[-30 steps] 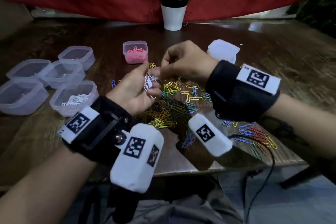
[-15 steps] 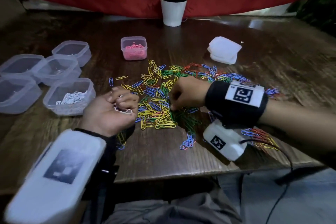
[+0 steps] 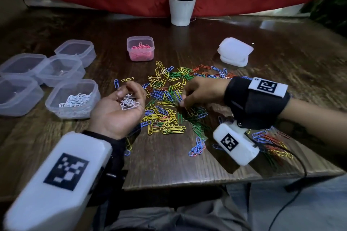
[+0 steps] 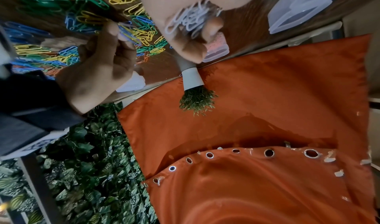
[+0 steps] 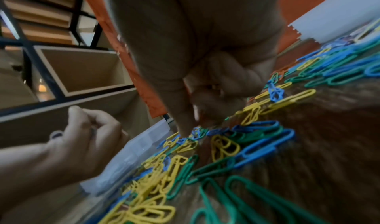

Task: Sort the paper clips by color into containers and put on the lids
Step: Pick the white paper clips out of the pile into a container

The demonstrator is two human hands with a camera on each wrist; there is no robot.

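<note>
I see a clump of white paper clips [image 3: 128, 101] cupped in my left hand [image 3: 117, 110], palm up, fingers curled loosely round them. At its nine o'clock sits the open container [image 3: 72, 98] with more white clips. At three o'clock the mixed pile [image 3: 165, 99] spreads over the table [image 3: 169, 165]; my right hand [image 3: 201, 93] reaches into it, fingertips [image 5: 184, 126] drawn together on the clips, whether pinching one I cannot tell. The pink-clip container [image 3: 140, 48] lies at twelve o'clock of the pile, the stacked lids [image 3: 234, 54] at two.

No readable words, brands or numbers are seen; only black-and-white square code markers [image 3: 267, 86] are carried on the wrist bands.
</note>
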